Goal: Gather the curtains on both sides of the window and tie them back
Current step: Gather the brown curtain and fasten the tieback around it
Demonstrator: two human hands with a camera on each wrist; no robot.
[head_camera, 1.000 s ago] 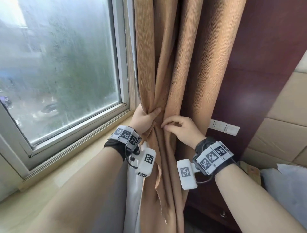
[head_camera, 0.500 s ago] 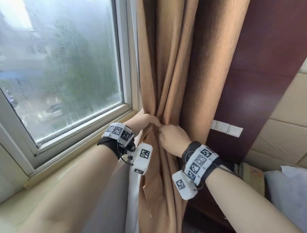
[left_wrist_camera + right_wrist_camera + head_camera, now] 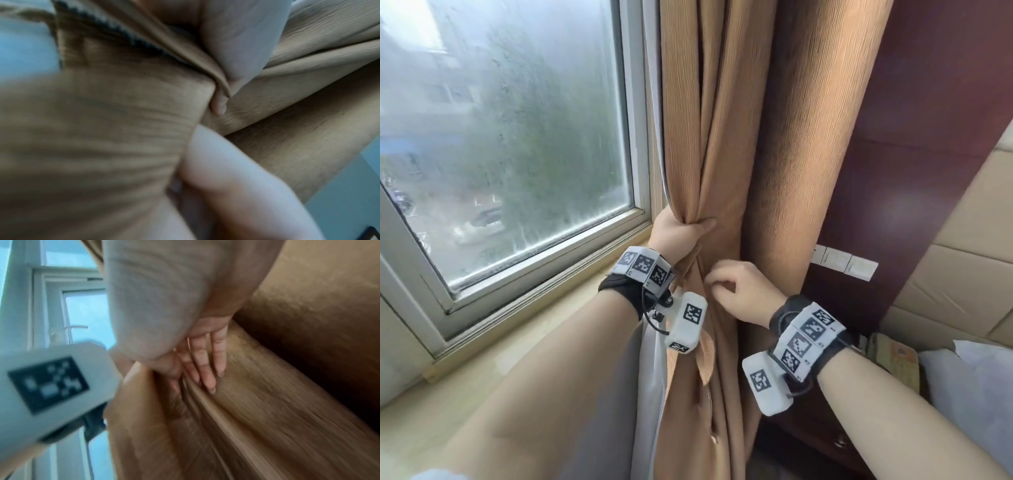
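Beside the window [image 3: 510,144], at the right edge of the frame, the tan curtain [image 3: 722,120] hangs bunched, and the left hand [image 3: 681,233] has its fingers curled tight round the gathered folds just above the sill [image 3: 544,318]. Just below and to the right, the right hand [image 3: 739,291] lies against the cloth with fingers bent; in the wrist view its fingers [image 3: 207,363] press on a fold, though whether they pinch it I cannot tell. No tie-back shows. To do this step well, I judge the left grip should stay firm while the right sweeps the outer, loose pleats inward into one bundle before any band goes round.
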